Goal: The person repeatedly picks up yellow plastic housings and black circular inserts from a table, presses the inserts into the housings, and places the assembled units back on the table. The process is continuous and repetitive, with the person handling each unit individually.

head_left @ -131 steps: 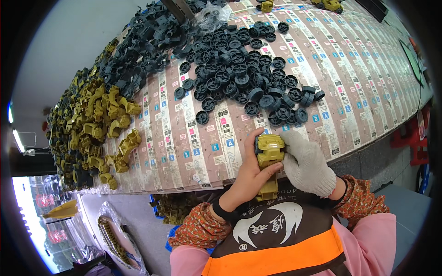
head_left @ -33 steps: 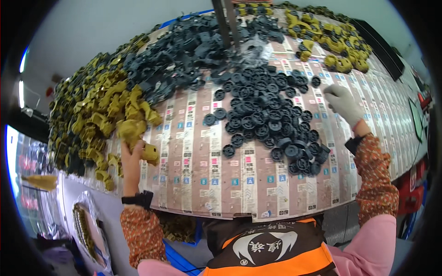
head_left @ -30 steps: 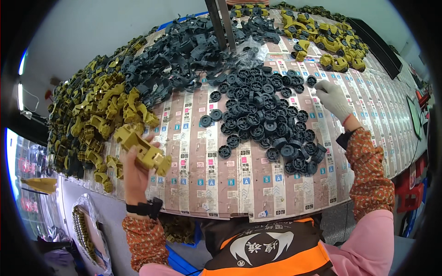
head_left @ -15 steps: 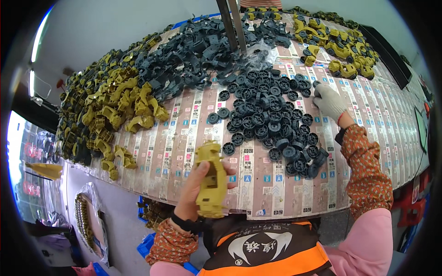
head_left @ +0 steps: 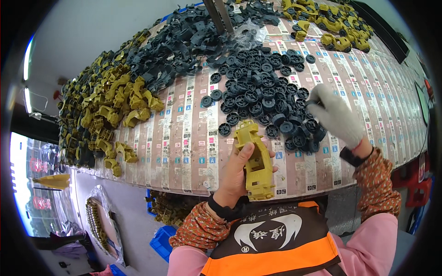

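My bare left hand [head_left: 236, 177] is wrapped round a yellow plastic toy car body [head_left: 258, 171], which it tilts up over the table's near edge. My right hand [head_left: 340, 116], in a pale work glove, is closed with a dark toy wheel [head_left: 314, 102] between its fingertips. It hovers at the right side of a heap of black toy wheels [head_left: 258, 94]. The fingers' far side is partly hidden by the glove.
Yellow car bodies [head_left: 115, 99] are piled at the left, beside a heap of dark grey plastic parts [head_left: 184, 43]. Yellow cars with wheels [head_left: 338, 41] stand at the far right. A metal post [head_left: 214, 16] rises at the back, near a clear plastic bag [head_left: 248, 36].
My right hand has come nearer from the far right of the wheel heap, now carrying a wheel. My left hand has moved the car body to the right, toward the wheels.
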`<state>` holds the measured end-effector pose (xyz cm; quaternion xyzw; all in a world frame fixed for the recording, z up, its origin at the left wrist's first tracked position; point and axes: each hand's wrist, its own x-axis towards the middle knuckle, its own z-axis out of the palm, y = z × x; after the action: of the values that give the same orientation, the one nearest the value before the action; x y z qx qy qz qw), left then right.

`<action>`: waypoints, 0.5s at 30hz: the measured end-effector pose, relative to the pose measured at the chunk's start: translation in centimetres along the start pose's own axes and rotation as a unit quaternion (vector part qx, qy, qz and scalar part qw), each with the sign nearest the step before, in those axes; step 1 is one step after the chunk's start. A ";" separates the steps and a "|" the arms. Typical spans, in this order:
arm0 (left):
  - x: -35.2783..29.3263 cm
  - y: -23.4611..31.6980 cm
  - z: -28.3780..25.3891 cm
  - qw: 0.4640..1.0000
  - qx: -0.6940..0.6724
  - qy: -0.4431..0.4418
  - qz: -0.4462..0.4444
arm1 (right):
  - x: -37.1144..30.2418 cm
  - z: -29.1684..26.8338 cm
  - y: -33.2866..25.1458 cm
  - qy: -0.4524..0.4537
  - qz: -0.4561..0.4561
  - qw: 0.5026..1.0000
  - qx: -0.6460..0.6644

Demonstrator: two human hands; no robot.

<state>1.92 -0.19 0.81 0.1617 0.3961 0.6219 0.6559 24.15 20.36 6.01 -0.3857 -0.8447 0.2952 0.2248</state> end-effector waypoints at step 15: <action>-0.2 -3.8 -0.5 0.987 0.148 0.018 0.059 | -7.6 8.5 -6.3 0.060 -0.016 0.982 0.180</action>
<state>4.18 -1.17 -2.18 0.2688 0.4854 0.5967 0.5798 20.26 8.31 2.97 -0.3422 -0.7690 0.4148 0.3458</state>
